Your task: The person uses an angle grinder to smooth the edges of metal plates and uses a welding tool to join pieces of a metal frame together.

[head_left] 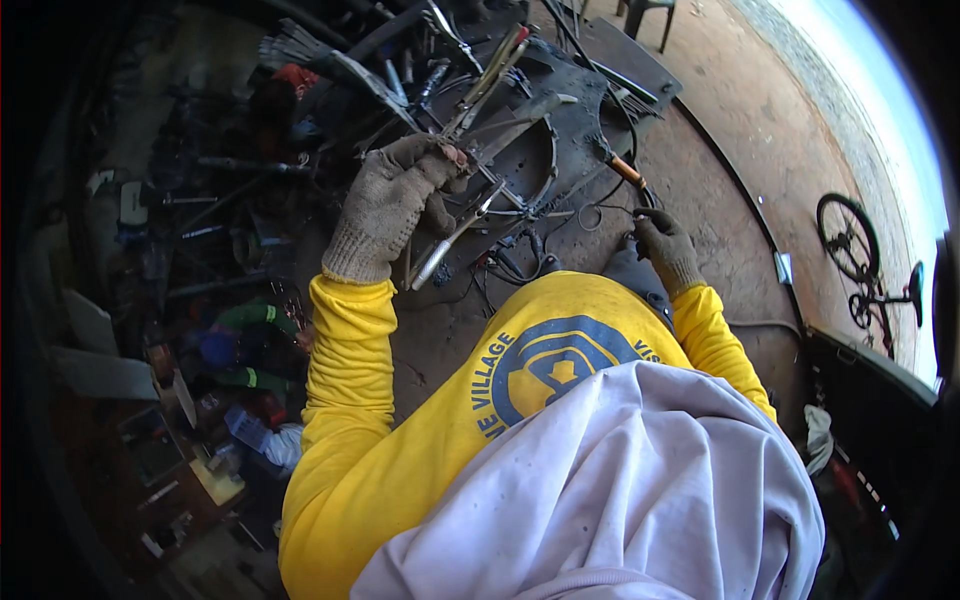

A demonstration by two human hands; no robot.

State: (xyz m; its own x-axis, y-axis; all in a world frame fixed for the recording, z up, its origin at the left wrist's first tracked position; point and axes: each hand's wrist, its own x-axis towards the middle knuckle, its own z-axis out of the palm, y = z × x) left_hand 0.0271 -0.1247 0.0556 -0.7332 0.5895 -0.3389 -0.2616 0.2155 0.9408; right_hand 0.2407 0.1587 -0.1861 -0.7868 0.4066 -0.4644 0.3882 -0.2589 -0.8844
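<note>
My left hand (398, 195), in a worn brown knit glove, is raised over a metal work table (630, 65). Its fingers are closed in a pinch by the near ends of several thin metal bars (490, 75); a bare fingertip pokes through the glove. What it grips is hidden. Below these fingers a silver-handled tool (432, 265) slants against a ring-shaped metal frame (553, 165). My right hand (667, 245), gloved alike, is lower on the right, its fingers closed around a thin wire (612, 208) that curls toward the table. An orange-handled electrode holder (627, 168) lies beyond it.
Hand tools and a wire brush (295, 45) crowd the table's far left. Cables (490, 285) hang at its near edge. Another person in green sleeves (245, 318) crouches at the left, near sparks. A bicycle (862, 265) stands at right; a dark hose (725, 160) crosses the ground.
</note>
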